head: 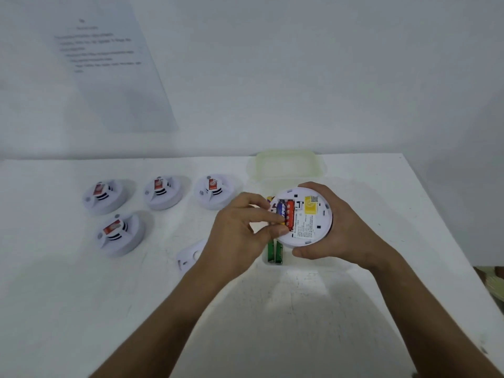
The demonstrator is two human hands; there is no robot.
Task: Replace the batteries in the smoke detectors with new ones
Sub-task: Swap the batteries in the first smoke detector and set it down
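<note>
My right hand (330,227) grips a round white smoke detector (308,227), turned back-side up above the table. Its battery bay holds a red battery (290,212) and a blue battery (280,210) side by side. My left hand (242,227) pinches the blue battery with fingertips and thumb at the bay's left edge. Below the detector, green batteries (275,251) lie in a white box (321,264), and a yellow battery tip (270,198) shows behind my fingers.
Several white smoke detectors with red labels sit face up at the left (102,196) (163,192) (214,190) (120,234). A detached white mounting plate (189,256) lies by my left wrist. The box's translucent lid (286,166) stands open behind. A printed sheet (103,50) hangs on the wall.
</note>
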